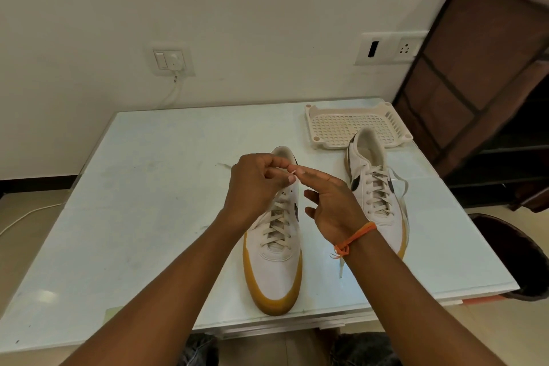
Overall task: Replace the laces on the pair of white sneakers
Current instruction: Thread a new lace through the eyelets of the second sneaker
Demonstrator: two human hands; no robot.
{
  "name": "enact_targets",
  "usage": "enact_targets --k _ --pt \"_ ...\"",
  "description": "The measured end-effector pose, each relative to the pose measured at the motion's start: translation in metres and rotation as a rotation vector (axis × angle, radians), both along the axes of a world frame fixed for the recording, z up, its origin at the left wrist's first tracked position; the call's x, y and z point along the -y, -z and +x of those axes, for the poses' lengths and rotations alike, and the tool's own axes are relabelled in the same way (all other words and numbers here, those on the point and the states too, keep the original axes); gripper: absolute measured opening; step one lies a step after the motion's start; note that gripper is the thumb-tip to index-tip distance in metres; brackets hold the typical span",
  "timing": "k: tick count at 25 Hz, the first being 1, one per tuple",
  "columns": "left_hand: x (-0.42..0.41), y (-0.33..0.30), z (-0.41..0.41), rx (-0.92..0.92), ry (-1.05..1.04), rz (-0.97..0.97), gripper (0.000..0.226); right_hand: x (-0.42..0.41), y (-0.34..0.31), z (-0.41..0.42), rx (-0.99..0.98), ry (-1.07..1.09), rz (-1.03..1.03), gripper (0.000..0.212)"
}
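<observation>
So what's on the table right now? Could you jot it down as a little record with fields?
surface: pale table
near shoe: white sneaker with yellow-brown sole, laced, toe toward the person
far shoe: second sneaker, laced, one lace end trailing loose
left hand: raised over the near shoe, fingers curled, pinching a lace tip
right hand: fingertips meet the left hand at the lace tip
wrist: orange thread band
behind: cream plastic tray

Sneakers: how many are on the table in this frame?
2. One sneaker lies at the table's centre beneath both hands; the other sneaker lies to its right, heel by the white plastic tray.
</observation>
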State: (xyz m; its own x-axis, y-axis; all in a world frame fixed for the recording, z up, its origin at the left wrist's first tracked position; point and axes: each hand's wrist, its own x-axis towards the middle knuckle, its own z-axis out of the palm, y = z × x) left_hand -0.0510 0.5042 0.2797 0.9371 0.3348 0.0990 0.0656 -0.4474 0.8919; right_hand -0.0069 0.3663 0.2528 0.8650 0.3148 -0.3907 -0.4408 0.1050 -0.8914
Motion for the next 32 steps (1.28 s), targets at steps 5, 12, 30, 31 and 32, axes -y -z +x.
enact_targets --k 5,12,30,31,32 --pt "-0.015 0.020 0.012 -0.078 0.024 0.677 0.014 0.013 0.010 0.015 -0.154 0.086 -0.155 0.034" --pt "-0.004 0.032 0.020 -0.147 -0.008 1.032 0.016 0.012 0.023 0.016 -0.190 0.000 -0.186 0.026" --pt "-0.011 0.035 0.028 -0.331 0.028 0.544 0.014 0.002 0.035 0.012 0.125 -0.062 -0.319 0.017" --pt "-0.009 0.036 0.028 -0.318 0.040 0.582 0.015 0.002 0.035 0.012 0.140 -0.056 -0.333 0.018" --pt "-0.006 0.037 0.028 -0.306 0.043 0.614 0.015 0.002 0.037 0.012 0.151 -0.051 -0.347 0.018"
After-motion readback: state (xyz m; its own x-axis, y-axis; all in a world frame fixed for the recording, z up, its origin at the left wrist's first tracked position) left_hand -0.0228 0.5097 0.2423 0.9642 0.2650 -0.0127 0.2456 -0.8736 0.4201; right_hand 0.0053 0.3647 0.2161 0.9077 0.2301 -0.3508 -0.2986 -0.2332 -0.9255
